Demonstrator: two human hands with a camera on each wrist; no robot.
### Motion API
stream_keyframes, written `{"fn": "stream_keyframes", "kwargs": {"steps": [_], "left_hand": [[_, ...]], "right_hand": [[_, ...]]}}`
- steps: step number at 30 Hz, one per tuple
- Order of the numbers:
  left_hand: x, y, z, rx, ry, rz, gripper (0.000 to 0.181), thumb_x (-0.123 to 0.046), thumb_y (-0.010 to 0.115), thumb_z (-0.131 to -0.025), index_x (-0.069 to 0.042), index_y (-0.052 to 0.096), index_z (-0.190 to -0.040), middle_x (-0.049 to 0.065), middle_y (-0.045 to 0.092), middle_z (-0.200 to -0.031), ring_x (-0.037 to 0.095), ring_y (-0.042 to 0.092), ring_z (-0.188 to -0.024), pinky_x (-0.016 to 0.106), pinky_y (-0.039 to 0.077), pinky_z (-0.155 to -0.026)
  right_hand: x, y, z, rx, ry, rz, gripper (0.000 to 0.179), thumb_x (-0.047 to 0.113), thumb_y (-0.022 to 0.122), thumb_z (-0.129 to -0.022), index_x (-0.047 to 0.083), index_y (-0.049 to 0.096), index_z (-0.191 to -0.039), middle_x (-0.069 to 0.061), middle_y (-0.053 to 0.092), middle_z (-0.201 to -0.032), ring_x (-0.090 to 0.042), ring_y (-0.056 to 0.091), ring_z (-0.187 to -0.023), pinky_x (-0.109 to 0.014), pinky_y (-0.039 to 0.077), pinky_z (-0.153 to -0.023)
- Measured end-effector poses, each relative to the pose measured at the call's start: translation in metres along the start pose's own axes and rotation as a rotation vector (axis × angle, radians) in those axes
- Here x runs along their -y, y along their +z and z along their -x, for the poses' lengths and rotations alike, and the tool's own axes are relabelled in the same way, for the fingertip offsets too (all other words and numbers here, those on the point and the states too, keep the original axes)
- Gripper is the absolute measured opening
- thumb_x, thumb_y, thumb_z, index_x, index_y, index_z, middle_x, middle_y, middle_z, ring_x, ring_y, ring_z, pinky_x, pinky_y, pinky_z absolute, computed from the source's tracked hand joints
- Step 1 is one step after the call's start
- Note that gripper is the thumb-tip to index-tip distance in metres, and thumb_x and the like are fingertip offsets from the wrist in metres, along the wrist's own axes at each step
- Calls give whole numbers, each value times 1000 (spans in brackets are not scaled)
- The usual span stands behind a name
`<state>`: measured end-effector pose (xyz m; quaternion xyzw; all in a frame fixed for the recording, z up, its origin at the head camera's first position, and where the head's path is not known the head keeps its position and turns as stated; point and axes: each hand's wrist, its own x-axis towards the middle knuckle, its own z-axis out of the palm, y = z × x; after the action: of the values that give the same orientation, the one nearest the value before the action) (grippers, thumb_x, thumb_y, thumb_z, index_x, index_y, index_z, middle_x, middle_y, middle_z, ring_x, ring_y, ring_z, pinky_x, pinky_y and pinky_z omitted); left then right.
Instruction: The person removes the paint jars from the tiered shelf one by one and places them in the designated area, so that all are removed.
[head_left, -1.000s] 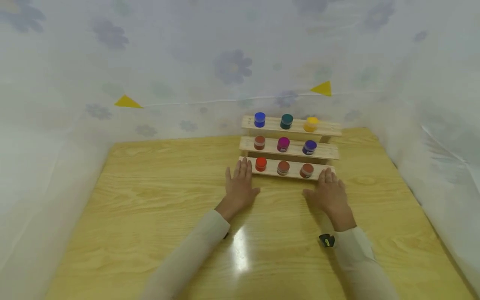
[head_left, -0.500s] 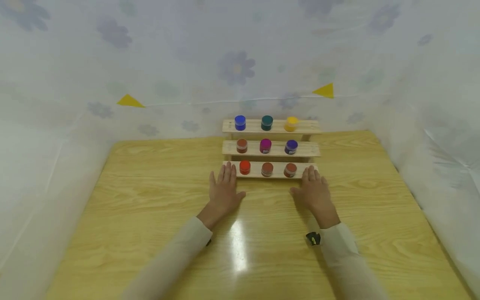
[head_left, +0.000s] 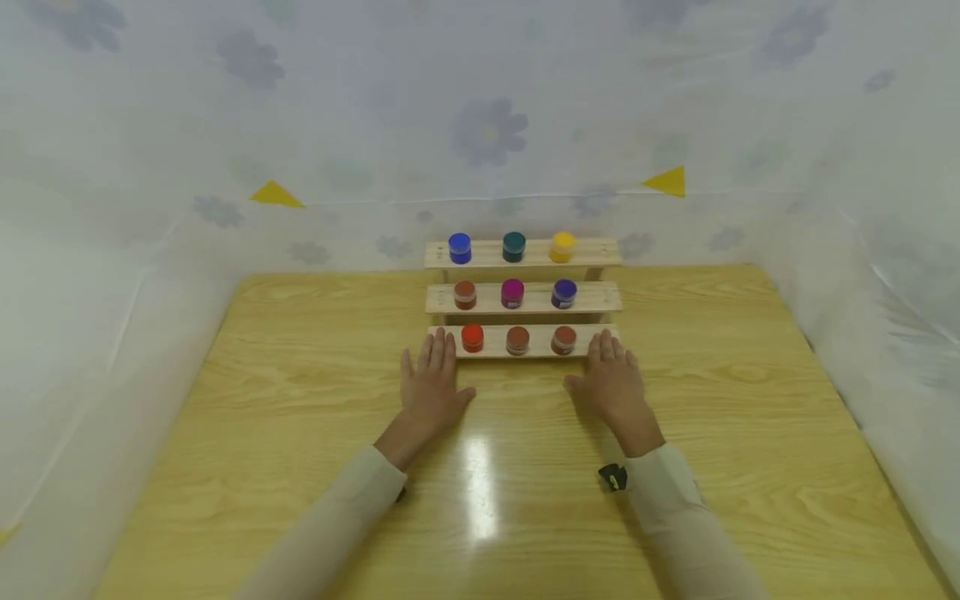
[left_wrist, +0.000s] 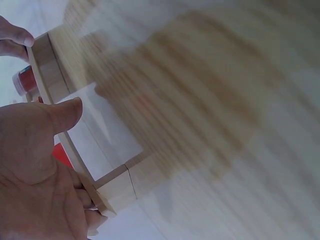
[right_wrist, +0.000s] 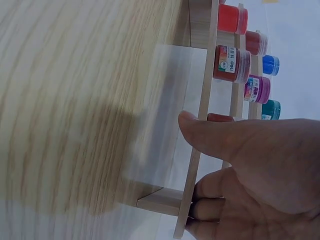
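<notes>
A three-tier wooden rack (head_left: 595, 297) stands at the back of the table, with three small paint jars on each shelf. Blue (head_left: 460, 248), dark green (head_left: 513, 247) and yellow (head_left: 562, 247) jars are on top; the middle holds reddish-brown (head_left: 465, 295), magenta (head_left: 512, 293) and purple (head_left: 564, 293) ones. On the lowest shelf are a red jar (head_left: 472, 337) and two reddish-brown jars (head_left: 517, 340). My left hand (head_left: 433, 396) rests straight fingers on that shelf's left end, thumb spread. At its right end my right hand (head_left: 617, 392) touches likewise with extended fingers.
The wood-grain table (head_left: 315, 350) is bounded by white flowered sheeting (head_left: 405, 108) at the back and both sides. Two yellow triangles (head_left: 277, 194) mark the back sheet. Light glares off the tabletop between the forearms.
Between both hands, the rack has slid left along the table and turned a little, now facing squarely forward. Its jars have travelled with it and still stand upright.
</notes>
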<state>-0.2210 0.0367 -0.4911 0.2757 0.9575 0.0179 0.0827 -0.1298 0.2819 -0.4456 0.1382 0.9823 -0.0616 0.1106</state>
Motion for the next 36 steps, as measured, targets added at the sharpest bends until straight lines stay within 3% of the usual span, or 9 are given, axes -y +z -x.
{"fn": "stream_keyframes", "kwargs": {"steps": [8,19,21,23,26,29,32,36], "left_hand": [[9,4,3,-24,-9,-3,89,-59,42,-93,-8,1,-153,9,-4,-161,26,1,-149,56,7,-118],[7,4,4,-35,-13,-14,88,-60,42,-93,-8,1,-153,9,-5,-160,25,1,-149,56,7,-118],[7,4,3,-47,-2,4,88,-59,43,-93,-8,4,-153,9,-2,-161,26,2,-149,57,8,-117],[7,4,3,-65,9,34,87,-58,45,-93,-7,7,-153,10,0,-160,27,4,-149,58,9,-117],[10,4,2,-107,25,90,84,-56,48,-92,-6,15,-152,12,7,-160,28,9,-148,59,13,-116],[13,3,1,-132,46,138,82,-54,51,-92,-5,22,-150,13,12,-159,29,14,-147,60,18,-114],[17,-3,-1,-138,78,201,75,-51,54,-92,-3,33,-146,15,21,-157,31,21,-145,60,24,-112],[24,-18,-7,-228,138,305,55,-41,59,-92,1,54,-126,18,47,-142,32,41,-135,52,37,-107]], "right_hand": [[7,2,0,5,-22,19,85,43,50,-95,-14,11,-145,-31,7,-153,-46,13,-142,-55,15,-116],[-3,8,-3,-21,-73,9,85,43,51,-96,-14,12,-145,-32,10,-153,-46,14,-142,-57,16,-115],[-8,7,-4,-42,-105,17,79,39,51,-96,-14,18,-144,-33,16,-152,-47,19,-141,-58,21,-113],[-14,5,-5,-118,-166,6,63,30,53,-97,-14,35,-137,-34,32,-145,-46,32,-135,-58,29,-109],[-26,2,-11,-261,-259,-65,29,14,55,-95,-11,58,-110,-34,51,-127,-47,48,-121,-58,40,-100],[-39,0,-21,-353,-292,-213,18,7,58,-93,-9,66,-94,-32,60,-114,-47,54,-110,-57,43,-96],[-50,0,-31,-347,-243,-354,22,13,62,-92,-7,68,-99,-31,57,-113,-47,53,-107,-58,42,-94],[-64,3,-41,-263,-179,-503,25,21,64,-91,-2,66,-99,-31,45,-119,-45,48,-105,-58,42,-88]]}}
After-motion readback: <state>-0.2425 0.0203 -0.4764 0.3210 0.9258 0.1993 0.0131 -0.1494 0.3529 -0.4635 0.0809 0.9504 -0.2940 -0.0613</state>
